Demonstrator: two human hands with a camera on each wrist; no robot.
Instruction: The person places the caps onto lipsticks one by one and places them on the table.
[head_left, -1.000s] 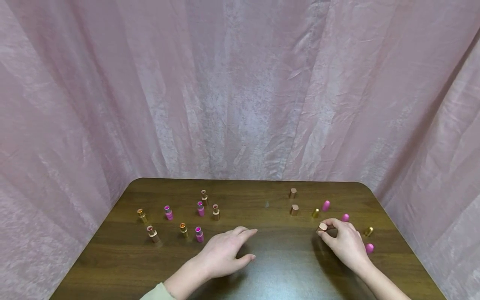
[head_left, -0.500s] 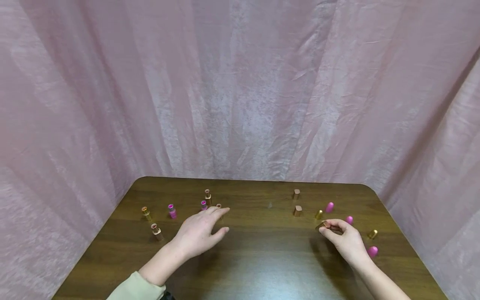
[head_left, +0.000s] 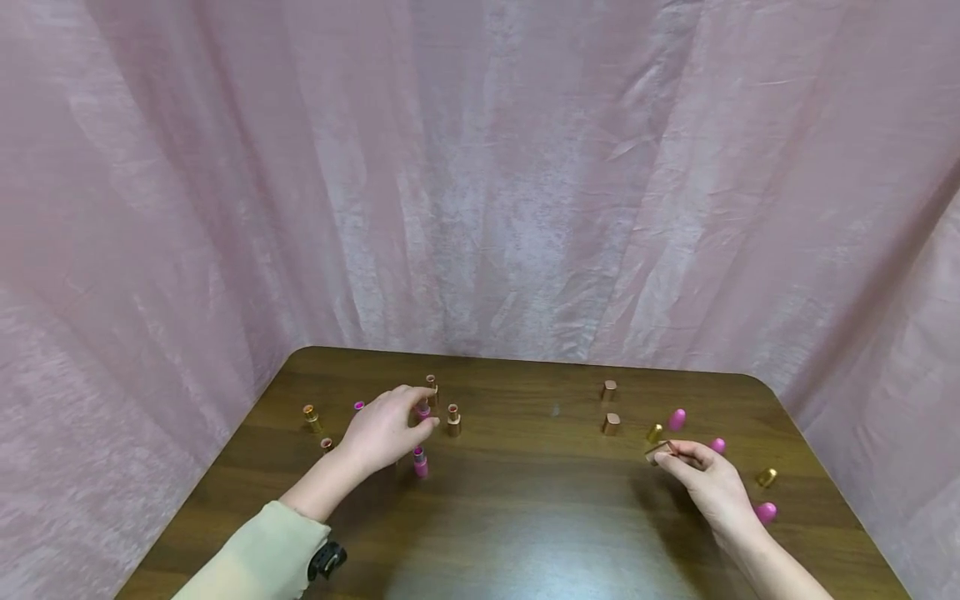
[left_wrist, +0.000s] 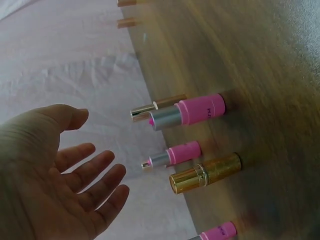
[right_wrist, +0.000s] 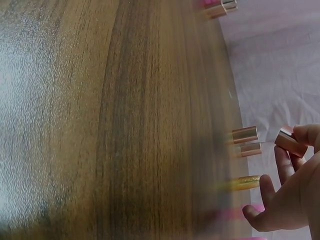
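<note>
My right hand (head_left: 708, 483) pinches a rose-gold lipstick cap (head_left: 658, 452) between thumb and fingers, tilted above the table; the right wrist view shows the cap (right_wrist: 290, 142) at the fingertips. Over the group of uncapped lipsticks on the left hovers my left hand (head_left: 386, 429), empty, with fingers spread loosely. It hides part of the group. Nearest its fingers in the left wrist view stand a pink lipstick (left_wrist: 202, 109), a second pink lipstick (left_wrist: 185, 152) and a gold lipstick (left_wrist: 220, 170). A rose-gold lipstick (head_left: 453, 422) stands just right of the left hand.
Two rose-gold caps (head_left: 611, 424) stand at the back right of the wooden table (head_left: 525, 517). Around the right hand are gold caps (head_left: 767, 477) and pink caps (head_left: 677, 419). A pink curtain (head_left: 480, 183) hangs behind the table.
My left hand has moved left and farther back, over the lipsticks. The right hand has raised and tilted the rose-gold cap. The head view has shifted slightly.
</note>
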